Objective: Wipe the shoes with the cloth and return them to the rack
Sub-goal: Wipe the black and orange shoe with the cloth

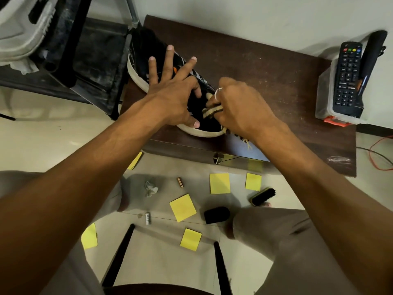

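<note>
A black shoe (pixel 148 54) with a white sole lies on the dark wooden table (pixel 265 81), toe towards me. My left hand (pixel 170 90) rests flat on top of it, fingers spread and straight, thumb at the sole's edge. My right hand (pixel 240 105) grips a bunched striped cloth (pixel 212 111) and holds it against the toe of the shoe. Frayed ends of the cloth hang out under that hand. The shoe rack (pixel 80 60) stands to the left of the table, with a light-coloured shoe (pixel 19 28) on it.
A clear box (pixel 327 103) with a remote control (pixel 346 77) sits at the table's right end. On the floor lie yellow sticky notes (pixel 220 183), a shoe brush (pixel 262 196), a black sponge piece (pixel 217 215), batteries (pixel 180 182) and crumpled paper (pixel 151 188). Red wire (pixel 376 158) trails at right.
</note>
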A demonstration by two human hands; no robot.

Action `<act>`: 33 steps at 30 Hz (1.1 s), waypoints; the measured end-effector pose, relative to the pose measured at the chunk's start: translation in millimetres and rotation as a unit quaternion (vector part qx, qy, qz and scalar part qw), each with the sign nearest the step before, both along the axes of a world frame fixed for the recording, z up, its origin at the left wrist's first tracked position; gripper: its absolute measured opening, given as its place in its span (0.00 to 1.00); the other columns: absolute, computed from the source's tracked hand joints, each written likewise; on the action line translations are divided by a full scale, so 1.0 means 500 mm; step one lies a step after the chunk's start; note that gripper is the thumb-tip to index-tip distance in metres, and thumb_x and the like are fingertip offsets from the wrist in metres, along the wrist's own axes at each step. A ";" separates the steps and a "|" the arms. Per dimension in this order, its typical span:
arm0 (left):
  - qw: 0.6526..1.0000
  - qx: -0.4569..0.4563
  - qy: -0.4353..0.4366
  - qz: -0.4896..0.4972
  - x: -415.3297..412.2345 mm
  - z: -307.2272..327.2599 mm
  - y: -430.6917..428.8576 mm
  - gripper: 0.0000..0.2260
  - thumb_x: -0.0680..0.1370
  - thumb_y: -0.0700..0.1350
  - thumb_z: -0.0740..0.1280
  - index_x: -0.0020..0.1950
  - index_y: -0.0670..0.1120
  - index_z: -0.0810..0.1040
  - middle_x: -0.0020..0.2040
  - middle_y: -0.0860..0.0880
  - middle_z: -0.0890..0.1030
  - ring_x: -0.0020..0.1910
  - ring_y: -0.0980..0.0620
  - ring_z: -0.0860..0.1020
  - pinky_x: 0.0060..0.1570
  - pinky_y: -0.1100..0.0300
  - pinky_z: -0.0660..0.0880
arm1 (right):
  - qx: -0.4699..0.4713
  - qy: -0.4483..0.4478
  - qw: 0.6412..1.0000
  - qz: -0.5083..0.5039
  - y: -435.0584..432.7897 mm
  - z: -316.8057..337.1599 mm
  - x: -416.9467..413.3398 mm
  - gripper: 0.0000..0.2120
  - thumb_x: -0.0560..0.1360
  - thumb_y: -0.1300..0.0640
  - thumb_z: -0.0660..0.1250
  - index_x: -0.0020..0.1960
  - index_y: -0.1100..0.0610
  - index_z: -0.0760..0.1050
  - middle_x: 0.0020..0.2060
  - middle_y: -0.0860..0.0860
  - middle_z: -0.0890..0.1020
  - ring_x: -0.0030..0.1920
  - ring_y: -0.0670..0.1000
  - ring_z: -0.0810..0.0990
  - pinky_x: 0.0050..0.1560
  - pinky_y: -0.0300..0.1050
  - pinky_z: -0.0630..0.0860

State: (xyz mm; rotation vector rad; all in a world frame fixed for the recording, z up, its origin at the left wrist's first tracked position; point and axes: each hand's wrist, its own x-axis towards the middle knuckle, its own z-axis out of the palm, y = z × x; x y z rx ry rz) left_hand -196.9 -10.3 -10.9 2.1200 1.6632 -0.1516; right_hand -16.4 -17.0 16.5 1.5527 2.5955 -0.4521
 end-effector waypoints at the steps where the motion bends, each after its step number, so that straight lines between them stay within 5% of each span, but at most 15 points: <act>1: 1.000 0.004 0.001 0.001 0.001 -0.001 -0.001 0.25 0.65 0.59 0.81 0.53 0.57 0.71 0.84 0.53 0.40 0.77 0.39 0.25 0.71 0.34 0.26 | -0.007 -0.011 1.000 0.026 -0.006 -0.003 -0.006 0.09 0.75 0.61 0.68 0.54 0.56 0.83 0.48 0.51 0.73 0.49 0.58 0.79 0.41 0.47 0.69; 3: 1.000 0.015 0.004 0.000 0.004 -0.001 -0.003 0.25 0.64 0.58 0.81 0.53 0.57 0.72 0.84 0.53 0.41 0.77 0.39 0.26 0.72 0.34 0.27 | -0.055 -0.005 0.997 0.050 -0.010 0.005 -0.014 0.03 0.74 0.60 0.67 0.45 0.55 0.80 0.45 0.50 0.76 0.45 0.57 0.80 0.39 0.48 0.71; 9: 1.000 0.007 -0.006 -0.002 0.000 0.003 0.000 0.25 0.65 0.57 0.81 0.52 0.58 0.70 0.84 0.53 0.41 0.77 0.40 0.26 0.72 0.36 0.26 | -0.276 0.122 0.953 -0.031 0.010 0.046 0.012 0.13 0.72 0.60 0.73 0.47 0.42 0.87 0.43 0.41 0.85 0.44 0.44 0.82 0.47 0.42 0.78; 12: 1.000 0.006 -0.002 -0.010 0.002 0.005 0.006 0.25 0.64 0.58 0.81 0.53 0.57 0.72 0.84 0.53 0.40 0.77 0.40 0.25 0.71 0.36 0.26 | -0.150 0.239 0.952 -0.116 0.027 0.048 0.043 0.13 0.74 0.61 0.73 0.50 0.42 0.85 0.42 0.42 0.82 0.44 0.42 0.81 0.45 0.39 0.76; 15: 1.000 0.006 0.003 -0.002 -0.001 0.004 0.002 0.25 0.64 0.58 0.81 0.53 0.57 0.73 0.84 0.53 0.41 0.77 0.40 0.25 0.71 0.36 0.26 | -0.071 0.153 0.982 -0.086 0.037 0.023 0.040 0.15 0.74 0.63 0.71 0.54 0.46 0.86 0.46 0.48 0.78 0.45 0.47 0.79 0.49 0.44 0.78; 22: 1.000 0.012 0.013 -0.003 0.009 0.007 -0.003 0.26 0.63 0.59 0.82 0.52 0.58 0.71 0.84 0.53 0.41 0.77 0.40 0.26 0.72 0.35 0.28 | -0.107 0.016 0.993 0.040 0.012 0.010 0.010 0.13 0.74 0.61 0.68 0.52 0.49 0.86 0.43 0.45 0.75 0.46 0.52 0.79 0.46 0.48 0.77; 27: 1.000 0.003 0.001 -0.005 0.004 0.006 -0.001 0.25 0.64 0.58 0.82 0.52 0.58 0.70 0.84 0.53 0.40 0.77 0.40 0.25 0.72 0.36 0.27 | -0.280 0.078 0.956 0.020 0.015 0.048 0.019 0.13 0.73 0.60 0.72 0.50 0.42 0.87 0.45 0.39 0.83 0.45 0.43 0.82 0.47 0.40 0.78; 30: 1.000 -0.009 -0.012 -0.006 -0.001 0.008 0.001 0.25 0.65 0.57 0.81 0.52 0.57 0.71 0.84 0.54 0.39 0.77 0.41 0.24 0.72 0.35 0.26 | -0.190 0.212 0.956 -0.074 0.027 0.041 0.043 0.14 0.75 0.62 0.73 0.52 0.44 0.87 0.43 0.42 0.80 0.43 0.41 0.79 0.43 0.34 0.75; 33: 1.000 -0.005 -0.012 -0.003 0.000 0.011 -0.001 0.24 0.65 0.56 0.82 0.52 0.56 0.72 0.84 0.53 0.40 0.77 0.41 0.25 0.72 0.36 0.26 | -0.087 0.150 0.982 -0.074 0.035 0.014 0.044 0.15 0.74 0.65 0.71 0.54 0.48 0.87 0.44 0.45 0.76 0.44 0.44 0.77 0.50 0.43 0.77</act>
